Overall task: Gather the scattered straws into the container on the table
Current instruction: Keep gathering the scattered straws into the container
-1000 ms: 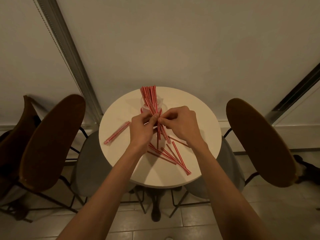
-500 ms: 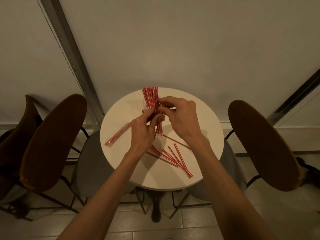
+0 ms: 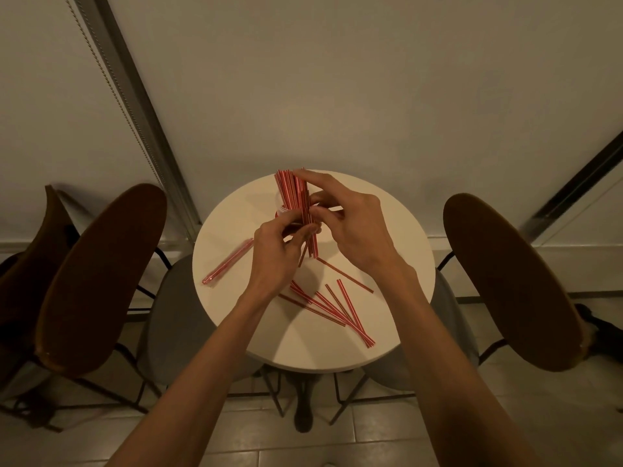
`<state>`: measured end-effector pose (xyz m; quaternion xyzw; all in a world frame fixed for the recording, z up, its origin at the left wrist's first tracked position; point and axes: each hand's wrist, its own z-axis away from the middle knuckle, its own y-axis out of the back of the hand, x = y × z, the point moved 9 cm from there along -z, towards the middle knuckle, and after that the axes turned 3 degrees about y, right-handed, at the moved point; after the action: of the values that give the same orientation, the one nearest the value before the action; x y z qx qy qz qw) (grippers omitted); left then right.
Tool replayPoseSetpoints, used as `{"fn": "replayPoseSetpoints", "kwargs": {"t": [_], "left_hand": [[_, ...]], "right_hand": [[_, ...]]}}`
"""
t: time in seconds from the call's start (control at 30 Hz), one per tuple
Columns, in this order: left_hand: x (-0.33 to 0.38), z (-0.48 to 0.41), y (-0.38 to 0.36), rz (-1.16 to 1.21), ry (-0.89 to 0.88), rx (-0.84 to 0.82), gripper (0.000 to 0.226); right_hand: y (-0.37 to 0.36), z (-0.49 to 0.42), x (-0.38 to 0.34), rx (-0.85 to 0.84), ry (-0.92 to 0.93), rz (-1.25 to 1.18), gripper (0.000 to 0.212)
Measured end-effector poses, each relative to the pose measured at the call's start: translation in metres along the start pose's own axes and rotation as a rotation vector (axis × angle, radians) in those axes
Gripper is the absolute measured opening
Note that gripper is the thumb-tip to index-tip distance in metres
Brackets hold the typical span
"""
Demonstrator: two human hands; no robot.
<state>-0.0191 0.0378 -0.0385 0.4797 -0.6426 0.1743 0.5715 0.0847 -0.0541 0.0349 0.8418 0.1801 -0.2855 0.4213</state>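
Observation:
On the round white table (image 3: 397, 244), my left hand (image 3: 274, 254) and my right hand (image 3: 347, 219) both pinch a bunch of red-and-white striped straws (image 3: 295, 197) held upright above the table's far middle. The container (image 3: 280, 212) is almost wholly hidden behind the bunch and my fingers; only a sliver of red rim shows. Several loose straws (image 3: 332, 306) lie fanned out on the near part of the table. One more straw in a clear wrapper (image 3: 227, 262) lies at the left edge.
Two brown wooden chair backs flank the table, one at the left (image 3: 101, 278) and one at the right (image 3: 512, 281), with grey seats tucked under the tabletop. A plain wall stands right behind the table. Tiled floor lies below.
Both hands have lifted the bunch of straws up and away from me, toward the container at the far side. The loose straws on the table have not moved.

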Motion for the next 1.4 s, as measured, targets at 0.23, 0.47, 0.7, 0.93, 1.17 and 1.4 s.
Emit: {"fn": "replayPoseSetpoints", "kwargs": {"t": [0.23,0.47,0.7,0.93,1.17,1.4], "left_hand": [[0.002,-0.001,-0.001,-0.034,-0.021,-0.001,0.025],[-0.012,0.004,-0.009,-0.044,0.008,-0.052,0.029],[-0.012,0.003,-0.011,-0.013,0.019,-0.057,0.028],[-0.009,0.005,-0.01,-0.013,0.008,-0.072,0.027],[-0.007,0.005,-0.013,-0.026,0.0,-0.086,0.023],[-0.005,0.004,-0.009,0.097,0.039,-0.092,0.025]], "right_hand": [[0.003,0.0,-0.008,0.01,0.066,0.042,0.051],[-0.004,0.002,-0.003,-0.004,0.062,0.026,0.04],[0.001,-0.002,-0.006,0.027,0.061,0.047,0.035],[0.0,0.0,-0.008,-0.018,0.068,0.097,0.035],[-0.007,0.006,-0.004,-0.122,0.06,0.177,0.033],[0.004,0.01,0.02,-0.006,-0.12,0.057,0.033]]}}
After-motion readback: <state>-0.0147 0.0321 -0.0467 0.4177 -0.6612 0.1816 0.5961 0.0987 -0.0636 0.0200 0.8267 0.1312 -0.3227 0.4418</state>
